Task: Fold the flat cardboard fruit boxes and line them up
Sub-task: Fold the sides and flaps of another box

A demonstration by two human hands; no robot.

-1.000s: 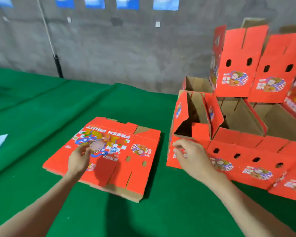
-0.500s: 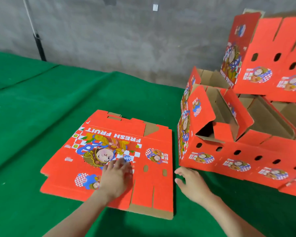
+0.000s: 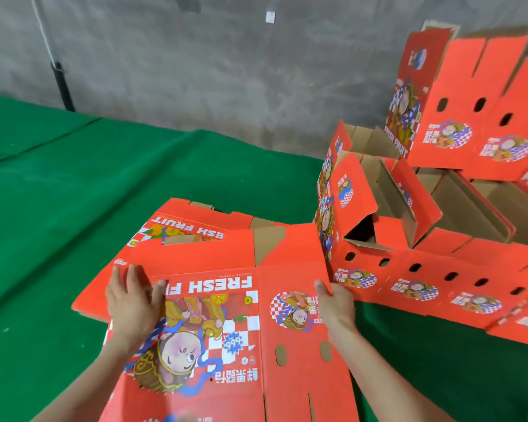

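Observation:
A flat red cardboard fruit box (image 3: 244, 336) printed with "FRESH FRUIT" and a cartoon figure is raised toward me, tilted over the table. My left hand (image 3: 131, 303) lies spread on its left part, fingers apart and thumb at the print. My right hand (image 3: 336, 303) grips its right edge, thumb on top. Under it another flat red box (image 3: 189, 226) lies on the green table cloth (image 3: 73, 193). To the right stand several folded red boxes (image 3: 409, 269) in a row, their brown insides open at the top.
More folded red boxes (image 3: 476, 117) are stacked higher at the back right against the grey concrete wall (image 3: 195, 71). A black pole with a white cord (image 3: 61, 83) stands at the wall on the left. Green cloth stretches to the left.
The top flat box has come up off the pile toward me. My right hand moved from the table onto the box's right edge; my left hand shifted to its left part.

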